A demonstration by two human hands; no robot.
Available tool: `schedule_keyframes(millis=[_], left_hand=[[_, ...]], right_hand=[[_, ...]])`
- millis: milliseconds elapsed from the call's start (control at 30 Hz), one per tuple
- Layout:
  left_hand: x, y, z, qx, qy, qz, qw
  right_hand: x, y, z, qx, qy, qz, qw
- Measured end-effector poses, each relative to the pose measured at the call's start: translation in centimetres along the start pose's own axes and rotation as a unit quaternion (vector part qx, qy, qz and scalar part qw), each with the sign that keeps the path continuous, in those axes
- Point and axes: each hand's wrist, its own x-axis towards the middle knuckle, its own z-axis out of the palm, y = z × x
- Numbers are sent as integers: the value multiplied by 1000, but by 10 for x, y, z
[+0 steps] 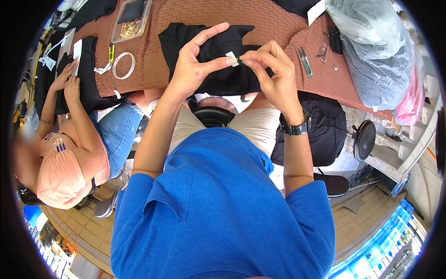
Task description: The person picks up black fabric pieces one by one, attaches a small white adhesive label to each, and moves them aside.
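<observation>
On the brown cloth-covered table in front of me lies a black garment (pixel 225 83), bunched and folded. A small white tag (pixel 232 59) rests over it, under the thumb of my left hand (pixel 195 67). The left index finger stretches up and away, while its other fingers are mostly hidden. From the right, my right hand (pixel 273 67) meets the tag's edge with thumb and forefinger pinched together. A tiny dark and gold-coloured bit shows at those fingertips, too small to name.
A clear plastic box (pixel 146 18) holds gold-coloured pieces (pixel 130 30). Nearby lie yellow snips (pixel 111 53) and a white ring (pixel 115 67). Green-handled snips (pixel 305 63), eyeglasses (pixel 322 53) and a large plastic bag (pixel 376 60) are rightward. A co-worker's hands (pixel 67 81) touch black cloth at left.
</observation>
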Motion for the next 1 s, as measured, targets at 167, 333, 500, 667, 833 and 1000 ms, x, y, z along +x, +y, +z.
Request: schedule_keyframes(millis=[167,333,500,667,833,1000], left_hand=[[0,-1,-2,23,0,1,1000],[1,-3,-2,23,-2,10,1000],[1,-3,-2,25,-18,14,999],[0,-3,-1,29,-29,6,999],[0,-2,0,37,-25,7,999],[0,-1,-1,60,-15,11,998]], right_hand=[[1,-1,-1,-4,-9,4,1000],[2,1,-1,1,-16,12,1000],[1,10,-3,39,-37,25,998],[-1,15,-5,79,-54,39,995],[-1,15,-4,56,-55,40,996],[-1,14,-4,65,-54,45,995]])
